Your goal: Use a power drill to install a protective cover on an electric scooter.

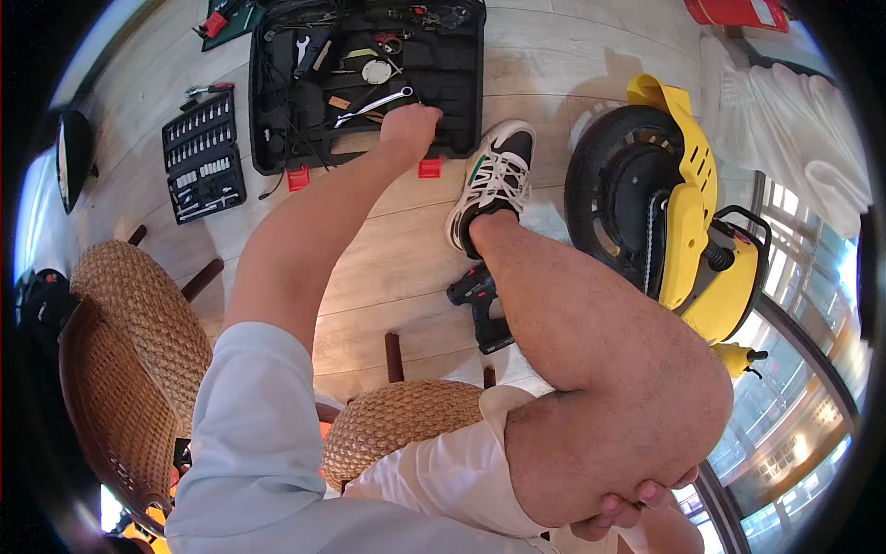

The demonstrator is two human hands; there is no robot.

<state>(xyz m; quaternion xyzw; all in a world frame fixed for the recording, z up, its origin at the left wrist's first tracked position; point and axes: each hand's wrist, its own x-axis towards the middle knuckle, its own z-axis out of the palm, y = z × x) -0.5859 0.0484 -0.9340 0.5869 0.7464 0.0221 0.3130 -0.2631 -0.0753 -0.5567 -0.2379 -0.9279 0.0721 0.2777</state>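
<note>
My left hand (411, 130) is over the near right part of a black tool case (366, 152), its fingers bent down into the tray. Its fingertips are largely hidden, so whatever they grip does not show. A silver combination wrench (373, 107) lies slanted just left of that hand. Farther back in the case are an open-end wrench (302, 49), a round pale disc (377, 71) and several small tools. At the lower right, my right hand (637, 506) has its fingers curled against my bare leg (637, 369) near the knee.
A socket set (202, 159) lies left of the case. A black cordless drill (480, 305) rests beside my shoe (494, 185). At the right stands a yellow scooter-like machine (692, 212) with a black wheel. Woven seats (397, 420) surround me; a red object (738, 13) sits far right.
</note>
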